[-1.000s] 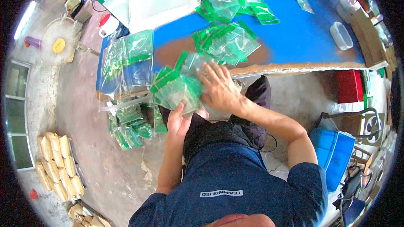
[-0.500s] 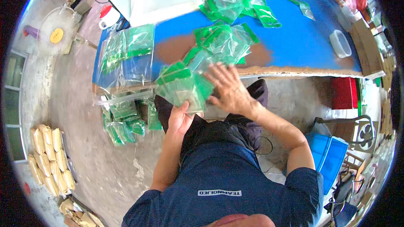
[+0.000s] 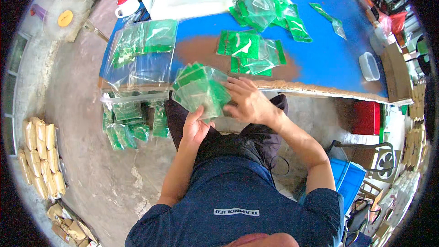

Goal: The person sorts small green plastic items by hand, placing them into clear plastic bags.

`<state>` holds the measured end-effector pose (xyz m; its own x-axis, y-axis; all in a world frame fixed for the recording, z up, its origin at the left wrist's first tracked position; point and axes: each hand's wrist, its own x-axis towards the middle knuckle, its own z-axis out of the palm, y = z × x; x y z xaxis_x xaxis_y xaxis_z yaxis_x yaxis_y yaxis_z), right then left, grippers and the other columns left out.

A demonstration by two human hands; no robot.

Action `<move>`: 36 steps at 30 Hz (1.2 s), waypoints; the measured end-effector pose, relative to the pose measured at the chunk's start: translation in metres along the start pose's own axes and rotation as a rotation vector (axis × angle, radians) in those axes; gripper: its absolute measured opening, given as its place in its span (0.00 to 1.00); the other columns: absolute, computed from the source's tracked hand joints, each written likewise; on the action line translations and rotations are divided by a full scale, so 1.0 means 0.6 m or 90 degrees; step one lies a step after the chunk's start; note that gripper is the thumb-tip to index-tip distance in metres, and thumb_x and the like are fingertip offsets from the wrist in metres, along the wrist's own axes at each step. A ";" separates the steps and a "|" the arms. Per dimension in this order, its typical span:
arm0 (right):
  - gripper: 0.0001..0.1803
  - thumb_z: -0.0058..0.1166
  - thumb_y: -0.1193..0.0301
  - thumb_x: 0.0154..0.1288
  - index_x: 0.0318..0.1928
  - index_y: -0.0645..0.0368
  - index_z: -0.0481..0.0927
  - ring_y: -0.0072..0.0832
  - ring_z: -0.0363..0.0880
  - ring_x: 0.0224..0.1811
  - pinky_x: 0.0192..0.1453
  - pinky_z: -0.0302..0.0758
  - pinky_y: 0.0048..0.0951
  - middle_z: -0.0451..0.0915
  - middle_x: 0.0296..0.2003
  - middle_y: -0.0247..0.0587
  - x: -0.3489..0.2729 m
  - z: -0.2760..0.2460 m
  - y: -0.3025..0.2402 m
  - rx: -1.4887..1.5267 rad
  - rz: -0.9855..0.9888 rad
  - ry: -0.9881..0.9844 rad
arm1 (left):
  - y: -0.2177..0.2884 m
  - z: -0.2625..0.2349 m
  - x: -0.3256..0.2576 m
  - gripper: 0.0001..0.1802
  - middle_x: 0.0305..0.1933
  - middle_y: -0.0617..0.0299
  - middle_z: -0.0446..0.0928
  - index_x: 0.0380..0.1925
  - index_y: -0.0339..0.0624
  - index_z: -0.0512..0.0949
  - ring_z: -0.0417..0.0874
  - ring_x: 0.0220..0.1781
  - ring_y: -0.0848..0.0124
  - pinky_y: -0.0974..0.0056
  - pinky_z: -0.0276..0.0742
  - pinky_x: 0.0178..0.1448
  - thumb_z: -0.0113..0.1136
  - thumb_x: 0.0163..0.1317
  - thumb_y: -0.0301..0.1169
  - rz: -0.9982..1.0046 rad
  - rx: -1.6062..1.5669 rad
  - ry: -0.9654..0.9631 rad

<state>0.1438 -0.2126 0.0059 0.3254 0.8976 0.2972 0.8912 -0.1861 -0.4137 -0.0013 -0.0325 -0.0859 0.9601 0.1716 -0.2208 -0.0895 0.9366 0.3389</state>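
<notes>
A fanned stack of green-and-clear plastic packets (image 3: 199,87) is over my lap, just in front of the table edge. My left hand (image 3: 197,127) grips its lower end, thumb on top. At the stack's right side is my right hand (image 3: 251,102), fingers stretched out and fingertips against the outer packets; the thumb is apart from the fingers. Beyond the hands, a few similar packets (image 3: 240,45) overlap on the table, and a larger packet pile (image 3: 258,9) is farther back.
The blue table (image 3: 201,27) has worn brown patches and a rough front edge. At its left lies a large clear bag (image 3: 137,68) with green packets. A bag of green packets (image 3: 130,128) hangs below. A clear tub (image 3: 368,66) and cardboard piece (image 3: 395,71) are at the right.
The packets that bridged my held stack and the table group no longer reach across; a gap shows there. The right hand stays beside the stack. The whole view has shifted slightly.
</notes>
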 end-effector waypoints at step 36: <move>0.39 0.61 0.48 0.60 0.62 0.64 0.70 0.54 0.58 0.72 0.75 0.53 0.56 0.64 0.67 0.57 0.013 -0.006 0.048 -0.231 0.209 0.116 | 0.046 -0.058 -0.020 0.38 0.65 0.52 0.71 0.66 0.38 0.63 0.73 0.65 0.53 0.44 0.70 0.68 0.69 0.56 0.27 0.008 0.087 -0.072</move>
<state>0.1734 -0.2122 -0.0005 0.6268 0.6905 0.3610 0.7748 -0.6014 -0.1949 -0.0246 0.0021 -0.1058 0.9836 0.1402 -0.1137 -0.0722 0.8827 0.4643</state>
